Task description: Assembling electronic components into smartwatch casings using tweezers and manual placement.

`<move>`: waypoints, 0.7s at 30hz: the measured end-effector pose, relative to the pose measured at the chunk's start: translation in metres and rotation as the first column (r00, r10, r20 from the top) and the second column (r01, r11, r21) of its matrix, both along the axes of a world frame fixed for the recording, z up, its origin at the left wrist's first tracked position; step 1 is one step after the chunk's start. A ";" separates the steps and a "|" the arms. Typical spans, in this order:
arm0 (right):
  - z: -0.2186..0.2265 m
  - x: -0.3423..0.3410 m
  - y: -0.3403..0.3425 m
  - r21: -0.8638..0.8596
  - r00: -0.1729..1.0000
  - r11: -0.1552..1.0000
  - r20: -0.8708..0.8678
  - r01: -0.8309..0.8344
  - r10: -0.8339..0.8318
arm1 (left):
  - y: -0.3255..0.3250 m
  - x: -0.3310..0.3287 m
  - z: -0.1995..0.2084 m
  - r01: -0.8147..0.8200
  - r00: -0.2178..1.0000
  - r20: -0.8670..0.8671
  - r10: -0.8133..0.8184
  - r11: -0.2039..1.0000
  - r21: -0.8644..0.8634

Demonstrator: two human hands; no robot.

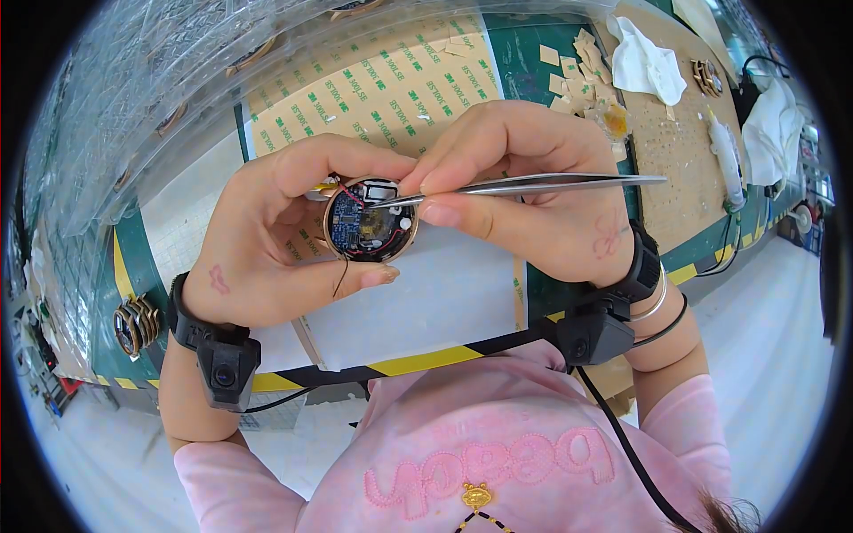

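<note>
In my left hand point(271, 226) is a round watch case point(355, 233) with a gold-coloured rim, gripped by its edge between thumb and fingers. Its open inside faces up and shows a blue circuit board, thin red and black wires and small white parts. My right hand point(524, 191) pinches a pair of metal tweezers point(551, 184). Their tips reach into the upper middle of the case; whether they grasp anything there is too small to tell. The right fingertips are close to the case's upper right edge.
Beneath my hands lie tan adhesive sheets point(391, 89) with green print and a white sheet point(426, 306). Clear plastic trays point(133, 115) are heaped at the left. A row of watch cases point(136, 325) stands at the lower left. A brown board point(675, 151), white cloth point(647, 62) and glue tube point(726, 164) are at right.
</note>
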State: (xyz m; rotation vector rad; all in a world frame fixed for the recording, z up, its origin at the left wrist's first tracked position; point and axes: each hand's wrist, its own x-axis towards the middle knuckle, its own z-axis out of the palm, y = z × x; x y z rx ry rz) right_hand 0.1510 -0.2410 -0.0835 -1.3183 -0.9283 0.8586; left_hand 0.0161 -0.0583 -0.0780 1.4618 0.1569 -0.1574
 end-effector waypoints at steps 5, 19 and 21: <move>0.003 0.002 0.000 -0.033 1.000 0.999 -0.017 0.001 -0.001 | 0.001 0.000 0.000 0.014 1.000 0.016 -0.014 1.000 -0.004; -0.001 0.001 0.000 0.079 1.000 0.997 0.015 -0.004 0.003 | 0.001 0.002 -0.006 0.019 0.987 0.161 -0.026 0.999 0.046; -0.002 0.000 -0.001 0.114 0.997 0.993 0.073 0.013 -0.021 | 0.000 0.002 -0.007 -0.002 0.982 0.187 -0.006 0.999 0.042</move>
